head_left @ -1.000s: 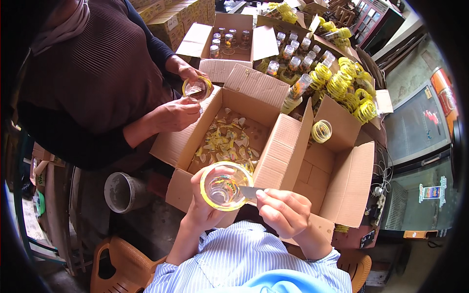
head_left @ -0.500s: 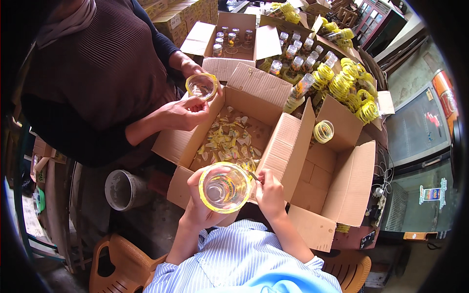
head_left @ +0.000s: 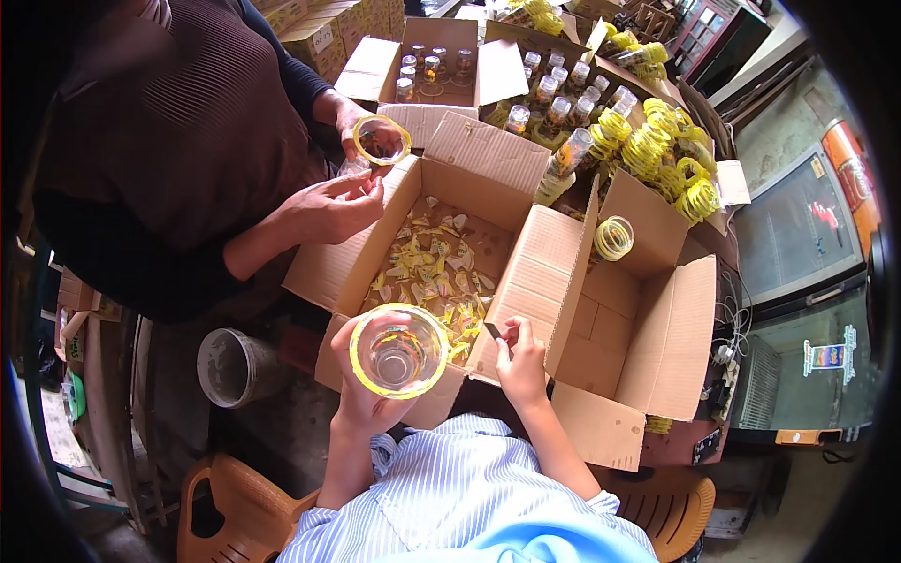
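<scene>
My left hand (head_left: 355, 399) is wrapped round a clear plastic cup (head_left: 398, 351) with a yellow rim, its mouth tilted up toward me. Coloured print shows through its wall. To the right, my right hand (head_left: 522, 364) pinches a small, thin dark blade-like tool (head_left: 493, 331), apart from the cup. Just beyond both hands stands an open cardboard box (head_left: 483, 220) with yellow and whitish plastic scraps (head_left: 436, 263) on its bottom. Across at the left, a co-worker's hands (head_left: 328, 211) hold another clear yellow-rimmed cup (head_left: 382, 141) over the box's edge.
At my right is a second open box (head_left: 657, 347), with a clear yellow-rimmed cup (head_left: 614, 238) at its far edge. Behind stand several stacked cups (head_left: 558, 113), yellow rim rings (head_left: 648, 155) and a box of cups (head_left: 436, 38). A white bucket (head_left: 228, 368) stands at left.
My left hand has moved slightly left with the cup. The dark tool, at the cup's rim before, is now apart from it. The co-worker's right hand has drawn away from their cup's rim.
</scene>
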The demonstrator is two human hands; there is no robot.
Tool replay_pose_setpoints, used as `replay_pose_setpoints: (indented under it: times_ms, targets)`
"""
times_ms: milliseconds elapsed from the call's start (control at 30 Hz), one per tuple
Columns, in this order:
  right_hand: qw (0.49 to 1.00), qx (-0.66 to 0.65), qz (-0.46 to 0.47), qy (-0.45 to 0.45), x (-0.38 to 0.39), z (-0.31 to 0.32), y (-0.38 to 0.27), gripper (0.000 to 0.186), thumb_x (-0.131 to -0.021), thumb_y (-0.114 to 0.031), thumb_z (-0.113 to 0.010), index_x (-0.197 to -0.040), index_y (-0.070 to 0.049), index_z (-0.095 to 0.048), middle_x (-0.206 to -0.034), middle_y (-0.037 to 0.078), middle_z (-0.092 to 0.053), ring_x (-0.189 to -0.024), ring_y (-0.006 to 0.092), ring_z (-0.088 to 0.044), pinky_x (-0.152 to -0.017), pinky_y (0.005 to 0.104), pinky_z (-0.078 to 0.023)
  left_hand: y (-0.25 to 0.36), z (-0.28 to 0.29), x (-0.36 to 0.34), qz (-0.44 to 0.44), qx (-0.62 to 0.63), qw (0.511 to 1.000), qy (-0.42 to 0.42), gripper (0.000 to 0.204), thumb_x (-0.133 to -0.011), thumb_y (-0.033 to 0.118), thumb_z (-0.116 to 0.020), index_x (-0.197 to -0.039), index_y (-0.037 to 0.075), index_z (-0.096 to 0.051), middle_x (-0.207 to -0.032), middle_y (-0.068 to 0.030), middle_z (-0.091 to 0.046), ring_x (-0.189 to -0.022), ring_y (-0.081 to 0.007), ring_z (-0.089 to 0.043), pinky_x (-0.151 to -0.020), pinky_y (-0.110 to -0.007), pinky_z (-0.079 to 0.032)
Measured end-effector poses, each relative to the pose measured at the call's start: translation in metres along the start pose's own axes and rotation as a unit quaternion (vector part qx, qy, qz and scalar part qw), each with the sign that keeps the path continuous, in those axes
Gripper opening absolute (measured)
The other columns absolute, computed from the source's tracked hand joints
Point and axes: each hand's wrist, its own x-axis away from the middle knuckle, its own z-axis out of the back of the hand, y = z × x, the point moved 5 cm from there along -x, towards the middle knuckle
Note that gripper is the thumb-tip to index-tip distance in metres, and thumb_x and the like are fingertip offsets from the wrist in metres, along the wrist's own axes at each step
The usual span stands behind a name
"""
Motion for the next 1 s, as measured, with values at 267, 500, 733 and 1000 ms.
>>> replay_pose_setpoints:
  times_ms: [267,500,733,1000]
  targets:
    - [0.959,0.259,0.113,0.012,0.013,-0.008,-0.002,0.037,-0.08,0.002,-0.055,-0.116,0.004,-0.045,-0.098,0.017,-0.057,-0.099,0.0375,-0.055,-0.085,0.0397,-0.046,-0.002,-0.005,0.002,-0.002,0.058,0.998,-0.012,0.08,-0.069,0.009,-0.074,-0.128,0.002,-0.019,-0.12,-0.0193,-0.044,-0.11,-0.0268,-0.05,-0.088,-0.035,-0.047]
    - [0.955,-0.033,0.294,0.015,0.025,0.042,-0.105,0.03,-0.072,-0.005,-0.07,-0.101,-0.009,-0.064,-0.093,0.008,-0.059,-0.085,0.0238,-0.059,-0.074,0.0356,-0.049,-0.004,-0.001,0.0,-0.007,0.041,0.999,-0.02,0.077,-0.071,0.019,-0.071,-0.127,0.0,-0.022,-0.116,-0.0179,-0.047,-0.105,-0.0242,-0.053,-0.087,-0.034,-0.047]
    - [0.873,-0.004,0.48,-0.086,0.006,0.059,-0.148,0.029,-0.072,-0.009,-0.071,-0.099,-0.011,-0.065,-0.09,0.003,-0.059,-0.082,0.0186,-0.058,-0.069,0.0309,-0.048,-0.007,-0.002,-0.003,0.064,0.127,0.987,-0.072,0.075,-0.069,0.016,-0.069,-0.125,0.001,-0.022,-0.113,-0.0169,-0.048,-0.106,-0.0232,-0.052,-0.09,-0.035,-0.043]
    - [0.89,-0.07,0.42,-0.164,-0.003,0.047,-0.151,0.016,-0.077,0.001,-0.064,-0.091,-0.004,-0.061,-0.089,0.009,-0.058,-0.074,0.0208,-0.06,-0.062,0.0304,-0.05,-0.033,-0.01,-0.003,0.2,0.243,0.942,-0.114,0.071,-0.073,0.027,-0.067,-0.125,0.001,-0.026,-0.109,-0.0139,-0.051,-0.106,-0.0201,-0.052,-0.093,-0.033,-0.04]
